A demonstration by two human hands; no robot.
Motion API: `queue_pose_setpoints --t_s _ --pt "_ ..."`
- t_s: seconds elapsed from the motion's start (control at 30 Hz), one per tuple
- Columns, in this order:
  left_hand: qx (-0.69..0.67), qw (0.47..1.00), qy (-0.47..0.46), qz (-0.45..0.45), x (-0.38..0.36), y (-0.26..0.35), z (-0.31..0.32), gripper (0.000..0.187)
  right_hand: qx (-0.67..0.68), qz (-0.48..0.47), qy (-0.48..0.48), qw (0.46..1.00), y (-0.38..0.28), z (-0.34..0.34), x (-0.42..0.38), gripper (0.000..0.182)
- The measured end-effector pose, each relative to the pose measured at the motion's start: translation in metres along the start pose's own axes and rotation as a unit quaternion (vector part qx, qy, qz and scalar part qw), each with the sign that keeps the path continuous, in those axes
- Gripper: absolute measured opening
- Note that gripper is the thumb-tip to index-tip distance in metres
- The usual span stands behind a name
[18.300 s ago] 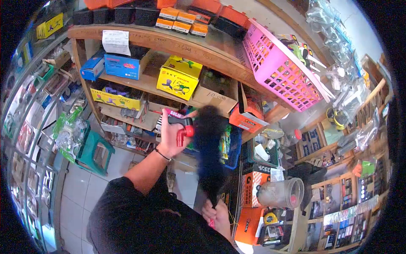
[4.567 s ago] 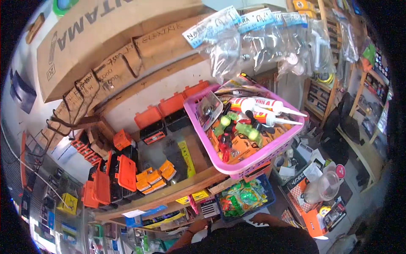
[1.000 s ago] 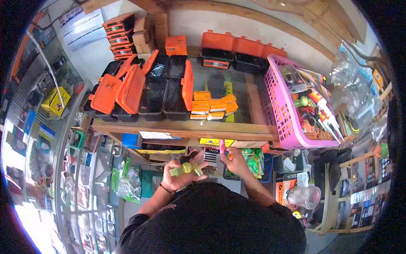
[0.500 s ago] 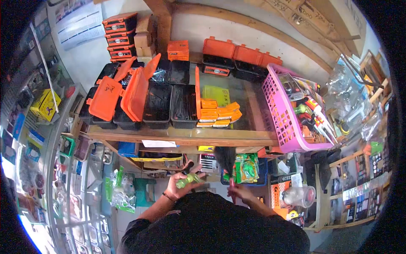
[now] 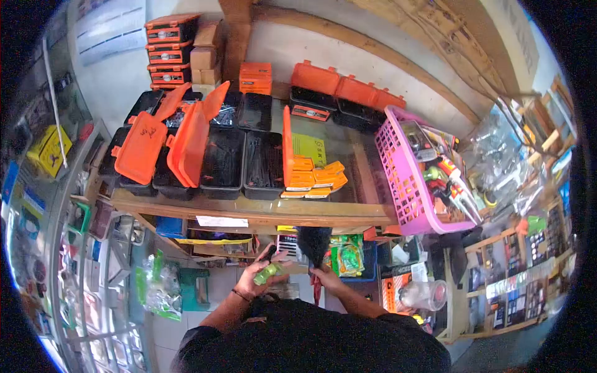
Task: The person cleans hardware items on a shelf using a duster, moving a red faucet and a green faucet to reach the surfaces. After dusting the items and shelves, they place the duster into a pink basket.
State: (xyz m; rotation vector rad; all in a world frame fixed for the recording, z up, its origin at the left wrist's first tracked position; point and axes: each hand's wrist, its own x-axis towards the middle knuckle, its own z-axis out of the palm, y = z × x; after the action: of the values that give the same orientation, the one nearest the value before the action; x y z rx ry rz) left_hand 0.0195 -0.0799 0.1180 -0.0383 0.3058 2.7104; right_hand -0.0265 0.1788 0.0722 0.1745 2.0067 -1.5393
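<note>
My left hand (image 5: 250, 280) is wrapped round a yellow-green handled item (image 5: 267, 273), with a dark part by its fingers. A little to the right, my right hand (image 5: 326, 279) grips the red handle (image 5: 316, 291) of a black brush (image 5: 314, 244), whose dark bristles point up toward the shelf edge. Both hands are in front of the wooden table (image 5: 261, 216), below its top. Behind the brush, green packets (image 5: 349, 258) lie in a blue tray.
Black bins (image 5: 222, 163) with orange lids, small orange boxes (image 5: 303, 180) and a pink basket (image 5: 407, 193) of tools stand on the table. A clear jar (image 5: 429, 295) is at the lower right. Glass shelving (image 5: 93, 261) runs along the left.
My right hand has moved left with the brush, closer to my left hand. The view has shifted, so the table and its contents appear a little further left.
</note>
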Motion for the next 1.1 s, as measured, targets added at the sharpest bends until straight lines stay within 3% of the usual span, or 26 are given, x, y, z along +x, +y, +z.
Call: queue_pose_setpoints --t_s 0.2,0.3,0.5,0.63,0.7,0.73,0.87,0.97,1.1 --pt "-0.074 0.997 0.005 0.012 -0.012 -0.005 -0.009 0.055 0.028 0.089 0.040 0.995 -0.014 0.000 -0.007 0.029" --pt "-0.081 0.996 0.007 0.031 -0.026 -0.013 -0.021 0.055 -0.047 0.053 0.036 0.997 -0.005 -0.001 0.000 0.026" --pt "-0.018 0.997 0.016 0.075 -0.062 -0.056 -0.068 0.068 0.043 0.006 0.067 0.997 0.059 0.006 0.022 0.020" --pt "0.020 0.991 0.066 0.111 -0.072 -0.121 -0.121 0.065 0.075 -0.067 0.062 0.993 0.136 0.008 0.013 0.022" --pt "0.069 0.984 0.112 0.121 -0.074 -0.161 -0.145 0.063 0.004 -0.052 0.061 0.997 0.180 0.001 -0.012 0.027" --pt "0.070 0.981 0.123 0.130 -0.071 -0.179 -0.149 0.063 -0.029 -0.095 0.081 0.992 0.207 -0.003 -0.025 0.033" --pt "0.034 0.984 0.073 0.159 -0.071 -0.225 -0.146 0.056 -0.029 -0.079 0.043 0.996 0.269 -0.029 -0.085 0.040" --pt "-0.033 0.984 0.070 0.158 -0.066 -0.243 -0.129 0.053 -0.200 -0.153 0.046 0.967 0.301 -0.064 -0.134 0.043" --pt "-0.029 0.982 0.059 0.178 -0.057 -0.255 -0.099 0.058 -0.230 -0.092 -0.023 0.969 0.356 -0.105 -0.148 0.053"
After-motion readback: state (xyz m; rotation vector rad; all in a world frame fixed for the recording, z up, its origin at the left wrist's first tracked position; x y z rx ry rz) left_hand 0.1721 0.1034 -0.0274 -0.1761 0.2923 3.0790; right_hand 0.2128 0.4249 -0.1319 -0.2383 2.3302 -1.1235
